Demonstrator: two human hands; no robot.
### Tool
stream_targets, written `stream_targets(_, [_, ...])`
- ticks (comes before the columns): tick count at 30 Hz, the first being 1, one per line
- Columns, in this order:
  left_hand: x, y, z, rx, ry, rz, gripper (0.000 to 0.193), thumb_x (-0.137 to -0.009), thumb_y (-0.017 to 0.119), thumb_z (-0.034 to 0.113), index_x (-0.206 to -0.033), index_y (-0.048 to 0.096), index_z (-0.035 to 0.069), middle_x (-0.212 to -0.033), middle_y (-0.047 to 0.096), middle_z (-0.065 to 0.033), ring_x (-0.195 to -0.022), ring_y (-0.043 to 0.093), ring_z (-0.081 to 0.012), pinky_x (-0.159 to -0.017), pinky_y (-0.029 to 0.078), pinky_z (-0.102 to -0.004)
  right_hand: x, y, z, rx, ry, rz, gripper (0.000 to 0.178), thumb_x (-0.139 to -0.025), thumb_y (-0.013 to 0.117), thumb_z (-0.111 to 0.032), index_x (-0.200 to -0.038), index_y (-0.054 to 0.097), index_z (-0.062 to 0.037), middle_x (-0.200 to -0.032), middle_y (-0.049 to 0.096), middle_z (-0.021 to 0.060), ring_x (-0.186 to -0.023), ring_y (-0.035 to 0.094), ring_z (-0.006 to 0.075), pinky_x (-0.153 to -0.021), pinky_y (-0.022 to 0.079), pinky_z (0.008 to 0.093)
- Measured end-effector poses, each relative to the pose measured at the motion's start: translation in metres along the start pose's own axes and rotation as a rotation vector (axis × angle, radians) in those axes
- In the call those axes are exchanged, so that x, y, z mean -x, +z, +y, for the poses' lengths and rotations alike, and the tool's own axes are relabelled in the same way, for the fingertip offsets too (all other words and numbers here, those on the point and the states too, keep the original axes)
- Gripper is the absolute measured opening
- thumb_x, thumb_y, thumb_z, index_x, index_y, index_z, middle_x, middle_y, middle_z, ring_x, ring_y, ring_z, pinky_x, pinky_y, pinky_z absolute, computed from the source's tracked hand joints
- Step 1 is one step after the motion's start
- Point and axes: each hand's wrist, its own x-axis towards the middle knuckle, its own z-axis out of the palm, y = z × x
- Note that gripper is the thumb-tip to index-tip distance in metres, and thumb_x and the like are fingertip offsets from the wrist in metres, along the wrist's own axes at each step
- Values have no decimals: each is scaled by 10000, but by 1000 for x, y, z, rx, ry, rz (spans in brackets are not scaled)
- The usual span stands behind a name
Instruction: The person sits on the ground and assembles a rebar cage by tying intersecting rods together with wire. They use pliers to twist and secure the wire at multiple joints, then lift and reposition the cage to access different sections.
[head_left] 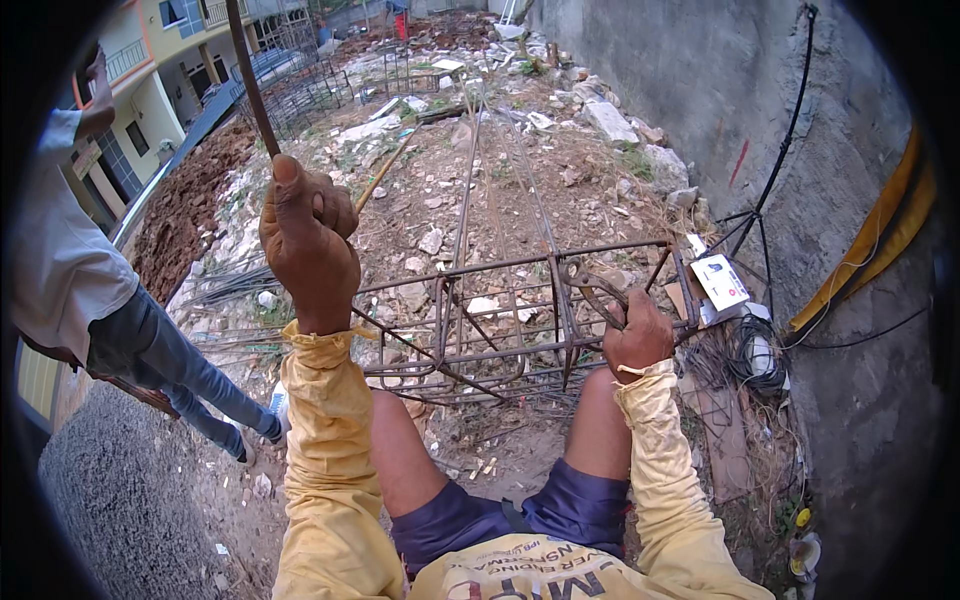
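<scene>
Loose rods: lying on the ground left of the left hand, not built in.
Left hand: closed in a fist, apparently gripping a dark rod that rises above it.
Rebar cage: between and beyond the hands; bars and crosspieces already stand as a frame, seemingly largely formed; whether every crossing is tied, I cannot tell.
Right hand: closed around rusty pincers, their head at the cage's upper bar; contact unclear.
Ground: grey gravel and a standing co-worker left of the left hand; rubble ahead of both.
Site edge: concrete wall and black cable coil right of the right hand.
</scene>
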Motion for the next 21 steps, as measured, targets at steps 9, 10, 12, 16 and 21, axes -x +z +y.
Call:
stream_targets(9, [48, 2, -11, -207, 66, -163, 357, -1007, 528, 331, -739, 489, 98, -577, 382, 51, -489, 297, -34, -437, 205, -250, -4, -18, -1, -136, 264, -187, 291, -811, 580, -122, -1094, 565, -54, -884, 658, 241, -830, 618, 468, -732, 461, 540])
stream_targets(10, [56, 1, -23, -265, 54, -218, 343, -1009, 525, 321, -765, 514, 80, -578, 398, 58, -496, 302, -35, -443, 209, -259, -5, -20, 1, -138, 269, -189, 341, -809, 568, -104, -1148, 561, -65, -892, 657, 244, -828, 618, 469, -731, 463, 544])
stream_targets(12, [68, 8, -29, -465, 100, -357, 351, -1006, 517, 354, -804, 529, 68, -608, 403, 71, -525, 306, -25, -466, 215, -238, -10, -28, 1, -157, 357, -314, 220, -848, 571, -170, -1028, 560, -44, -870, 659, 236, -841, 621, 466, -736, 460, 536])
stream_targets(16, [79, 17, -50, -670, 219, -529, 293, -960, 598, 247, -747, 542, 55, -539, 458, -68, -443, 477, -234, -435, 354, -358, -13, -30, 20, -405, 395, -352, 209, -896, 581, -221, -927, 544, -18, -717, 634, 164, -720, 646, 345, -661, 473, 445])
stream_targets(21, [99, 22, -79, -818, 262, -718, 306, -933, 618, 279, -729, 522, 72, -567, 517, -113, -489, 545, -328, -453, 400, -427, 2, -37, 26, -636, 317, -353, 193, -933, 565, -203, -915, 538, -13, -667, 598, 71, -628, 576, 151, -609, 460, 318])
